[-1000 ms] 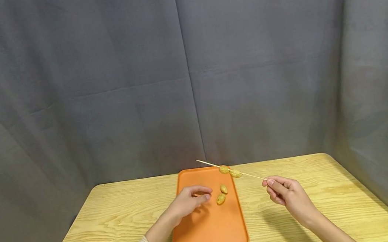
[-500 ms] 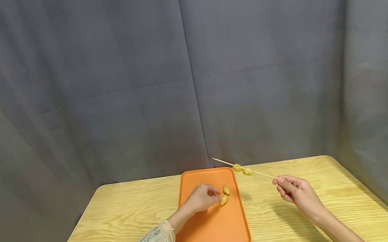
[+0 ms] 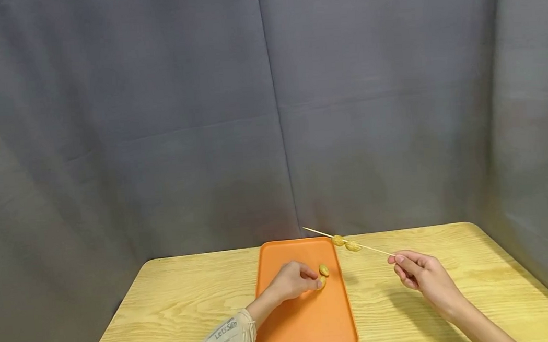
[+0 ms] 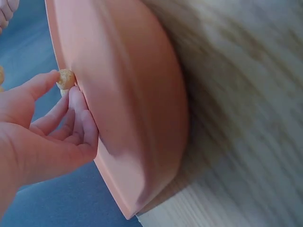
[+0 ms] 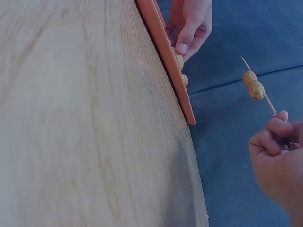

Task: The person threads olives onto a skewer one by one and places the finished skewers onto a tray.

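Observation:
My left hand [image 3: 294, 281] pinches an oval, wrinkled golden-brown piece [image 4: 66, 79] between thumb and fingertips, low over the orange tray [image 3: 307, 326]. The fingers hide much of that piece in the head view. Right behind it a similar second piece [image 3: 324, 270] lies on the tray. To the right, my right hand [image 3: 424, 278] holds a thin wooden skewer [image 3: 378, 250] by its lower end, with thumb and fingers around it. Two more such pieces [image 5: 253, 86] are threaded side by side midway along the skewer, whose bare pointed tip slants up and left, over the tray's far right corner.
The tray has a low raised rim and lies lengthwise on a light wood-grain table [image 3: 192, 296]. Grey-blue curtains [image 3: 197, 144] hang behind the table and along both sides. A light printed sleeve [image 3: 229, 336] covers the left forearm.
My left hand has reached right across the tray, and its thumb and fingers have closed on the nearer piece. The right hand and skewer have shifted slightly right; the camera view also moved a little.

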Tool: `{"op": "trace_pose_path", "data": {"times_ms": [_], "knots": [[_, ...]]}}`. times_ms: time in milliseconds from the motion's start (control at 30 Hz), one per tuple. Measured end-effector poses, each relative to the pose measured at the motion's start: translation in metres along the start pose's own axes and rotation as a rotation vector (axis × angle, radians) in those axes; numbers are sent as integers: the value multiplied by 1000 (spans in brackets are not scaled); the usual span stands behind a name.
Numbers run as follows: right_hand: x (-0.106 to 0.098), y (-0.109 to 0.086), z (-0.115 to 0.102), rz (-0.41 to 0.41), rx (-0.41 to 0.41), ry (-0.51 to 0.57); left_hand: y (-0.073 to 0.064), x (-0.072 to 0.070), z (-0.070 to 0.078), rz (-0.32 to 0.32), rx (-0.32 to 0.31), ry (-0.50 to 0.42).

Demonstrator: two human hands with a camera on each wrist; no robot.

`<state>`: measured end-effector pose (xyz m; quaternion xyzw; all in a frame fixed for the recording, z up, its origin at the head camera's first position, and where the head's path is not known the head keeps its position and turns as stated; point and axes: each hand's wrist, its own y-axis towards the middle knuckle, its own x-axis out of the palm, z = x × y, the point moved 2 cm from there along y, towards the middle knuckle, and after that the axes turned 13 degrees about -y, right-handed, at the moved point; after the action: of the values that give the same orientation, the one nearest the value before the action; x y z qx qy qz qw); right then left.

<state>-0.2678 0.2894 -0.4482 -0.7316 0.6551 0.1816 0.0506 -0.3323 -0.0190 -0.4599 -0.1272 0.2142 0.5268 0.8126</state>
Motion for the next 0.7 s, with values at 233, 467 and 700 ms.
{"op": "trace_pose_path", "data": {"times_ms": [233, 467, 700], "knots": [[-3, 0, 4, -3, -15, 10, 2, 6, 3, 12, -25, -19], [2, 1, 8, -7, -10, 2, -12, -1, 7, -10, -23, -110], [1, 1, 6, 12, 23, -6, -29, -18, 23, 26, 35, -211]]}}
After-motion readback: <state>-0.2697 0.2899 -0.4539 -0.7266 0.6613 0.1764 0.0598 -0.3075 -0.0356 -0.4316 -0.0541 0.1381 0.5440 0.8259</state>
